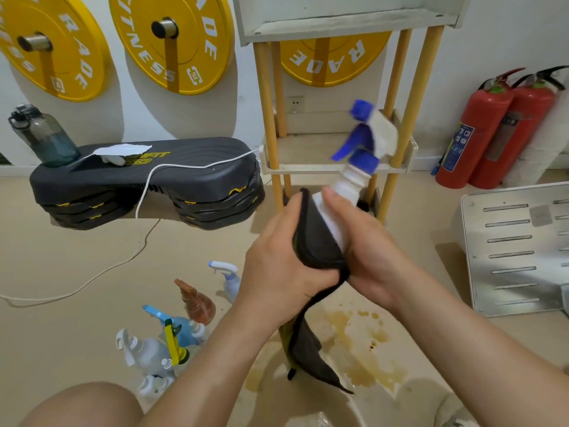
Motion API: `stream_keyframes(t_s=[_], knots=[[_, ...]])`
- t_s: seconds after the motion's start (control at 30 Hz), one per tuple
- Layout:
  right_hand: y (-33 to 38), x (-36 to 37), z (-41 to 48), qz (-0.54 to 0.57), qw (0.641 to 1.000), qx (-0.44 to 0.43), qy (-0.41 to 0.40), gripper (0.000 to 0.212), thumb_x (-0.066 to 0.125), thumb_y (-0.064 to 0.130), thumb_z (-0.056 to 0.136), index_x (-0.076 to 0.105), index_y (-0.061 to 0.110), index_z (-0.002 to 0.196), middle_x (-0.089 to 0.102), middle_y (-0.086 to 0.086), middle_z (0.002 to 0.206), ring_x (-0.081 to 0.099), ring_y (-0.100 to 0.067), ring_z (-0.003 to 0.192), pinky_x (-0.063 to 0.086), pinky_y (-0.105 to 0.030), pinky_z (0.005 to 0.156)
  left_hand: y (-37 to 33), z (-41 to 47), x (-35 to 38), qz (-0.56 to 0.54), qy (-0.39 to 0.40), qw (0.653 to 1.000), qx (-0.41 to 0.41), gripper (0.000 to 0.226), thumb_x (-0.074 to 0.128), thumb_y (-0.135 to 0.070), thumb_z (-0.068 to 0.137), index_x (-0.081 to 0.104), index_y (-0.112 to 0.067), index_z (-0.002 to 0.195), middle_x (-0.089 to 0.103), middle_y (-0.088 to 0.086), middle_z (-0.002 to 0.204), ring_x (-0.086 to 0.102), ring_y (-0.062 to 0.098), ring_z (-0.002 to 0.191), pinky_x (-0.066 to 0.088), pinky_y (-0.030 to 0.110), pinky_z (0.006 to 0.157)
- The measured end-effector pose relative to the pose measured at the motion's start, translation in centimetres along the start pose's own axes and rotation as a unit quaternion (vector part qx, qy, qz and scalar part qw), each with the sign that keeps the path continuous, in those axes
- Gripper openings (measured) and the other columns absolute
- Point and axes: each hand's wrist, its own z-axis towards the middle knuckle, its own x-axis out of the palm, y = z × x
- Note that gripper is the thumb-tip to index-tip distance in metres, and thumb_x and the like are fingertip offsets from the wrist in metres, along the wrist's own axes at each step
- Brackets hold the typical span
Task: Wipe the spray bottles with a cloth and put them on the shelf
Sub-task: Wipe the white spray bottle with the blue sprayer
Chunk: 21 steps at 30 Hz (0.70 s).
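At the centre of the frame a white spray bottle (341,195) with a blue trigger head (358,140) is held tilted, its head leaning toward the upper right. Its lower body is gripped by the right hand (372,251), with the fingers curled round it and the thumb laid up along the side, so that the bottle is kept steady. A dark cloth (314,238) is pressed against the bottle's left flank by the left hand (277,263), whose fingers are curled over the fabric. The cloth's loose end is left hanging toward the bottom of the frame. The wiping step is judged to be in hand. Just behind the bottle, at upper centre, the wooden shelf (335,167) is seen, near enough for placing. At lower left, more spray bottles (172,340) are gathered on the floor, an amber one (197,303) among them, presumably awaiting the cloth.
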Motion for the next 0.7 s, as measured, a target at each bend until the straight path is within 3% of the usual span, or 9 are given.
stream_keyframes(t_s=[0.1, 0.2, 0.27, 0.33, 0.37, 0.47, 0.57, 0.63, 0.7], knots=[[0.4, -0.4, 0.0, 0.154, 0.988, 0.021, -0.028, 0.046, 0.071, 0.041, 0.083, 0.066, 0.010, 0.117, 0.074, -0.015, 0.106, 0.072, -0.028, 0.098, 0.058, -0.041, 0.087, 0.0, -0.3, 0.0, -0.041, 0.014, 0.999, 0.030, 0.088, 0.080, -0.038, 0.061, 0.047, -0.037, 0.143, 0.059, -0.022, 0.131, 0.056, -0.004, 0.118, 0.045, 0.018, 0.099], [0.4, -1.4, 0.5, 0.185, 0.979, 0.014, -0.082, 0.042, 0.068, 0.043, 0.085, 0.063, 0.013, 0.113, 0.075, -0.011, 0.099, 0.072, -0.027, 0.092, 0.057, -0.044, 0.089, 0.9, 0.0, -0.9, -0.102, -0.036, 0.994, 0.026, 0.051, 0.065, -0.012, 0.073, 0.068, -0.042, 0.114, 0.069, -0.030, 0.107, 0.063, -0.008, 0.105, 0.046, 0.012, 0.094], [0.7, -2.3, 0.6, 0.234, 0.967, 0.004, -0.101, 0.047, 0.068, 0.046, 0.083, 0.062, 0.015, 0.118, 0.074, -0.009, 0.097, 0.072, -0.027, 0.090, 0.058, -0.047, 0.087, 1.6, 0.6, -2.1, 0.034, -0.043, 0.998, 0.042, 0.047, 0.056, -0.001, 0.076, 0.075, -0.032, 0.106, 0.072, -0.020, 0.097, 0.066, 0.007, 0.097, 0.049, 0.018, 0.085], [0.6, -2.5, 0.6, 0.265, 0.960, -0.004, -0.092, 0.059, 0.067, 0.047, 0.082, 0.058, 0.014, 0.130, 0.073, -0.011, 0.108, 0.071, -0.031, 0.100, 0.057, -0.050, 0.087, 1.5, 0.9, -2.5, 0.219, 0.025, 0.975, -0.017, 0.041, 0.054, -0.002, 0.083, 0.071, -0.028, 0.111, 0.073, -0.004, 0.104, 0.062, 0.023, 0.100, 0.046, 0.030, 0.081], [0.5, -2.4, 0.5, 0.269, 0.960, -0.003, -0.081, 0.060, 0.065, 0.047, 0.083, 0.057, 0.014, 0.132, 0.072, -0.013, 0.113, 0.071, -0.032, 0.103, 0.057, -0.051, 0.089, 1.6, 1.0, -2.2, 0.231, 0.037, 0.970, -0.062, 0.041, 0.053, -0.004, 0.085, 0.068, -0.028, 0.115, 0.071, -0.001, 0.109, 0.060, 0.026, 0.103, 0.045, 0.033, 0.082], [-0.4, -1.4, 0.4, 0.283, 0.957, 0.008, -0.069, 0.054, 0.060, 0.047, 0.088, 0.058, 0.013, 0.131, 0.071, -0.011, 0.114, 0.071, -0.030, 0.103, 0.059, -0.045, 0.083, 1.1, 1.5, -1.6, -0.062, -0.027, 0.979, -0.194, 0.039, 0.053, 0.001, 0.085, 0.066, -0.026, 0.110, 0.069, -0.003, 0.104, 0.061, 0.021, 0.098, 0.048, 0.035, 0.086], [-0.8, -1.4, 1.2, 0.322, 0.940, 0.014, -0.112, 0.058, 0.059, 0.047, 0.090, 0.055, 0.016, 0.138, 0.071, -0.008, 0.117, 0.073, -0.029, 0.097, 0.060, -0.040, 0.071, -0.7, 1.2, -1.1, -0.380, -0.051, 0.893, -0.237, 0.023, 0.052, 0.001, 0.089, 0.070, -0.013, 0.095, 0.068, 0.004, 0.088, 0.059, 0.018, 0.080, 0.047, 0.033, 0.071], [-0.7, -1.9, 1.7, 0.353, 0.923, 0.015, -0.153, 0.058, 0.061, 0.046, 0.087, 0.054, 0.018, 0.138, 0.071, -0.008, 0.115, 0.073, -0.031, 0.092, 0.059, -0.043, 0.068, -2.1, 0.2, 0.2, -0.429, -0.019, 0.882, -0.194, 0.025, 0.049, -0.009, 0.099, 0.072, -0.015, 0.103, 0.072, 0.003, 0.100, 0.066, 0.016, 0.093, 0.050, 0.026, 0.077], [-0.8, -2.4, 2.1, 0.377, 0.907, 0.022, -0.188, 0.059, 0.064, 0.047, 0.084, 0.055, 0.019, 0.135, 0.072, -0.010, 0.116, 0.072, -0.036, 0.093, 0.058, -0.048, 0.070, -2.5, -1.4, 2.1, -0.394, 0.018, 0.911, -0.122, 0.033, 0.046, -0.020, 0.103, 0.063, -0.025, 0.130, 0.064, -0.005, 0.132, 0.058, 0.006, 0.123, 0.049, 0.023, 0.097]])
